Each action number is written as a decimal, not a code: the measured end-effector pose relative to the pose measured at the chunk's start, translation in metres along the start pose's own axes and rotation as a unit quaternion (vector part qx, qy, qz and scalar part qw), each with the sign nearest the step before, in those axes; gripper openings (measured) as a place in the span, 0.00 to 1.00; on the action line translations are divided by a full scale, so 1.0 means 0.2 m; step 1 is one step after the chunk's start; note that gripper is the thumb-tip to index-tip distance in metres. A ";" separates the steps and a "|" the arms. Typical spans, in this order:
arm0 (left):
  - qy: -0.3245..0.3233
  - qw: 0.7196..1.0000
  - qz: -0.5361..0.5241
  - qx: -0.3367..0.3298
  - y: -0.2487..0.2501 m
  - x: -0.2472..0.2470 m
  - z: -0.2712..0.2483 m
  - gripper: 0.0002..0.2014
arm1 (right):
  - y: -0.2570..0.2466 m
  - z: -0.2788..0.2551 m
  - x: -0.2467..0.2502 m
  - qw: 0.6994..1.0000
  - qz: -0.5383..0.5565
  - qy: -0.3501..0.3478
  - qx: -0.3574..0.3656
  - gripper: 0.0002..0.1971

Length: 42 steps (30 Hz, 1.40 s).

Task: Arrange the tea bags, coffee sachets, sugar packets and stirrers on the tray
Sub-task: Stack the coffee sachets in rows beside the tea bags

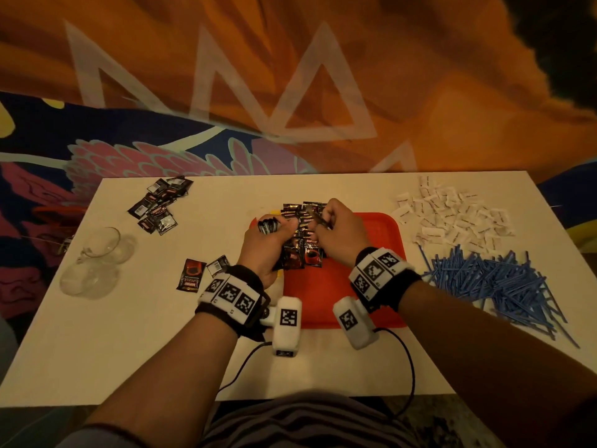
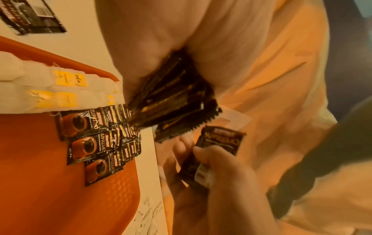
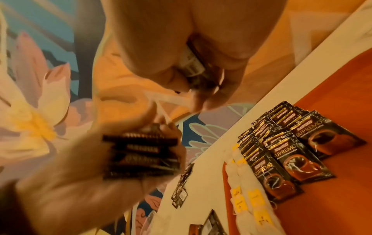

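A person sits at a white rectangular table (image 1: 129, 334), both hands raised over the far left part of a red plastic tray (image 1: 371, 247) at the table's centre. The left hand (image 1: 265, 244) has its fingers curled round a thick stack of black coffee sachets (image 2: 171, 98), held edge-on. The right hand (image 1: 336, 234) pinches a single black coffee sachet (image 2: 213, 152) between thumb and fingers, just beside the stack and not touching it.

On the tray, overlapping rows of black coffee sachets printed with a red cup (image 2: 94, 139) lie face up, fanned toward the far edge. Along the tray's left edge, beside these rows, lie white tea bags with yellow tags (image 2: 60, 89).

On the table at far left lies a loose heap of black sachets (image 1: 160, 205); two more black sachets (image 1: 202, 273) lie near the left wrist. At far right is a scattered pile of white sugar packets (image 1: 452, 215), and nearer on the right a heap of blue stirrers (image 1: 497, 282). Neither pile touches the tray. Two clear glass cups (image 1: 97, 263) stand at the left edge of the table. Each wrist bears a black band with white coded markers (image 1: 232, 295), and black cables trail off the table's near edge.
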State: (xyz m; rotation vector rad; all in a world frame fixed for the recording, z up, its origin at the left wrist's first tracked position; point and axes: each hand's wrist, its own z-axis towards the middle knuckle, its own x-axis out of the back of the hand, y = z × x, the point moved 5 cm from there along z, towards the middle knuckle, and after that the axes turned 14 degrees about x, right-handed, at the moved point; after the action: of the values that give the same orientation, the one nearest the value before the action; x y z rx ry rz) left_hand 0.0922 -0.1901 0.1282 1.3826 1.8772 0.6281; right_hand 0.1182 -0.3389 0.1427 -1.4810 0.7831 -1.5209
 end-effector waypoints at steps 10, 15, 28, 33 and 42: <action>0.061 0.998 0.015 0.022 0.03 -0.02 0.04 0.05 | 0.01 -0.03 -0.04 0.994 -0.009 -0.052 0.095 0.14; 0.031 0.992 0.056 0.104 -0.02 -0.02 0.08 0.08 | 0.12 -0.03 0.00 0.989 0.137 -0.050 -0.012 0.18; 0.073 0.979 0.147 0.120 -0.18 0.00 0.27 0.12 | 0.51 -0.04 0.01 0.983 -0.088 -0.138 -0.080 0.04; 0.041 0.978 0.035 0.203 -0.26 0.10 0.31 0.09 | 0.78 0.00 0.05 0.955 -0.198 -0.144 -0.166 0.11; 0.030 0.956 -0.107 0.272 -0.35 0.21 0.27 0.07 | 0.99 0.05 -0.02 0.944 -0.144 -0.104 -0.277 0.12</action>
State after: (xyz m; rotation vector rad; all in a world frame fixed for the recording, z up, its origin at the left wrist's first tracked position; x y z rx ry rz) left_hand 0.0857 -0.1739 0.0326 1.4633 2.3186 0.0340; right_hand 0.1579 -0.4223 -0.0335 -2.2157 0.9438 -1.3756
